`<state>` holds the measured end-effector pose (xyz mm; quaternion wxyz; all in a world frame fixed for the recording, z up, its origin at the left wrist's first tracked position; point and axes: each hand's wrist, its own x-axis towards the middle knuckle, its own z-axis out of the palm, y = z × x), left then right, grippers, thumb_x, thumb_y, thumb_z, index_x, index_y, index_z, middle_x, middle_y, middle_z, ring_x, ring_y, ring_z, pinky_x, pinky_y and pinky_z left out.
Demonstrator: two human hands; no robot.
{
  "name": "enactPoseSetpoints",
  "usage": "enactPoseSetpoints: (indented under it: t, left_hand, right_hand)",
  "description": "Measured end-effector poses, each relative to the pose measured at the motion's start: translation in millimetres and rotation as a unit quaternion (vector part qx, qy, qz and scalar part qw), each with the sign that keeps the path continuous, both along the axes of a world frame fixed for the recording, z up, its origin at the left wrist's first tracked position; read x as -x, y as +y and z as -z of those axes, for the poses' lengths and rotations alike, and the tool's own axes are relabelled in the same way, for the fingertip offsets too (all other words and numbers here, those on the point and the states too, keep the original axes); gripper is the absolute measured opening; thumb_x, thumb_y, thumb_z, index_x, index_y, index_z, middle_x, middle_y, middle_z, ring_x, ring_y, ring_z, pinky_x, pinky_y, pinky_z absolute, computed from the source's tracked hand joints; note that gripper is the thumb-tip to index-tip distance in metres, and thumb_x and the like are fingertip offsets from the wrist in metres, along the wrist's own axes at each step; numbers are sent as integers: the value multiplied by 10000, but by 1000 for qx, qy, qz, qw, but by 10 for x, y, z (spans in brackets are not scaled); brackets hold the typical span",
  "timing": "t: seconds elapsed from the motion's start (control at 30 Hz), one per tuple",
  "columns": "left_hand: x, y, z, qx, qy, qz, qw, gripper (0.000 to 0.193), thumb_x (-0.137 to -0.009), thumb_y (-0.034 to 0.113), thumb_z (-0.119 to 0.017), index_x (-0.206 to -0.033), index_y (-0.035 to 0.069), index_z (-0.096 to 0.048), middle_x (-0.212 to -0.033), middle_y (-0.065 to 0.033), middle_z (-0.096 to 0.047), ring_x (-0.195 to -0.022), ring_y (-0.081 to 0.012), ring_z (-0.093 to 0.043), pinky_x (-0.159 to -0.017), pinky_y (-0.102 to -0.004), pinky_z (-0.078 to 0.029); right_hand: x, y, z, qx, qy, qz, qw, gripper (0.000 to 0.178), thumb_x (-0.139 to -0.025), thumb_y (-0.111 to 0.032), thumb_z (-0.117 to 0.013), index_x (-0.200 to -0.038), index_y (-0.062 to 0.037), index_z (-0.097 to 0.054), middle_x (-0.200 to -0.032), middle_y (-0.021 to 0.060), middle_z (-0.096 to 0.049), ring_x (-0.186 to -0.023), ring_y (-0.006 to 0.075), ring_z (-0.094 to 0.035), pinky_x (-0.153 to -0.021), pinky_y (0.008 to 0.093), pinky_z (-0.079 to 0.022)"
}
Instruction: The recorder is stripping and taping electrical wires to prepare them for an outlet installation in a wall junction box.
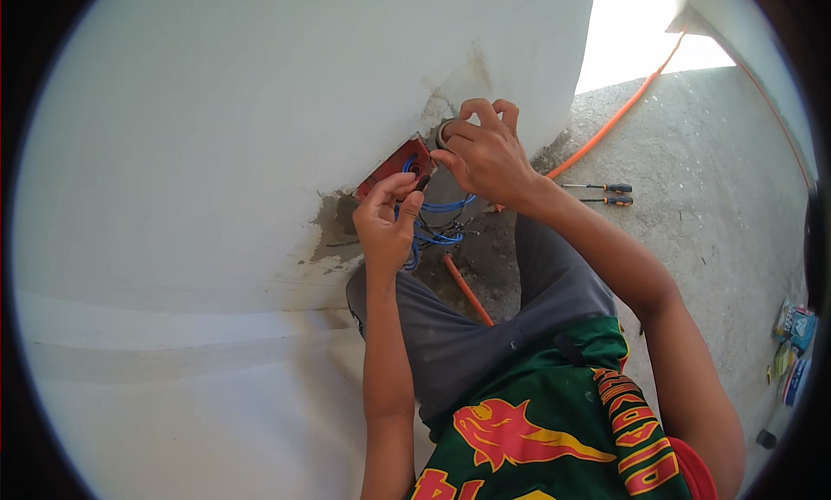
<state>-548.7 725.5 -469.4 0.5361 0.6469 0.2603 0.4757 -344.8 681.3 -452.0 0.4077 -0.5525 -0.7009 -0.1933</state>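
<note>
A red electrical box [394, 170] is set in the white wall, with blue wires [445, 207] and thin black wires [441, 229] coming out and hanging in loops below it. Close to the box's opening, my left hand [386, 225] pinches a short black-wrapped wire end [422, 183] between thumb and fingers. My right hand [490, 154], just right of the box, is curled around a roll of tape [444, 134]. Its thumb and fingertips point toward the box. How the wire joins the black piece is hidden by my left fingers.
Two screwdrivers [616, 194] with black and orange handles lie on the concrete floor [692, 266] to the right. An orange conduit [610, 129] runs toward the bright doorway; a shorter orange conduit [467, 289] rests between my legs. Small packages [795, 327] lie at the far right.
</note>
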Motion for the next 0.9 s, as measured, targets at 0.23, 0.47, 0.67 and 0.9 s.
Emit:
enactPoseSetpoints:
  t: [0.23, 0.47, 0.67, 0.9]
  left_hand:
    - [3, 77, 132, -134, 73, -30, 988, 171, -885, 100, -774, -1011, -11, -739, -971, -93, -744, -968, -197, -677, -957, -362, -508]
    - [-7, 88, 156, -184, 111, -45, 976, 147, -880, 116, -772, -990, 22, -743, -962, -85, -763, -980, -243, -697, -996, -395, -495]
    - [-86, -44, 95, -81, 73, -37, 993, 167, -897, 120, -743, -1061, 91, -729, -1005, -61, -753, -962, -216, -695, -979, -406, -471]
    - [-79, 5, 247, -334, 190, -130, 914, 146, -916, 129, -702, -1055, 105, -739, -935, -38, -718, -902, -209, -661, -1050, -409, -317]
  right_hand:
    - [-62, 116, -113, 14, -53, -51, 997, 201, -876, -272, -731, -888, -72, -735, -1044, -22, -696, -1117, 232, -498, -970, 435, -338]
    - [-58, 132, -191, 53, -66, -91, 992, 137, -834, -211, -759, -873, -81, -738, -1154, -28, -679, -1154, 251, -497, -976, 427, -367]
    - [-67, 129, -310, 94, -75, -133, 984, 208, -824, -102, -713, -1020, -48, -759, -1181, 8, -678, -1138, 258, -498, -979, 425, -395]
    - [-107, 114, -444, 157, -66, -174, 970, 356, -801, -98, -528, -1075, 17, -724, -1230, 97, -663, -1163, 319, -477, -1035, 463, -365]
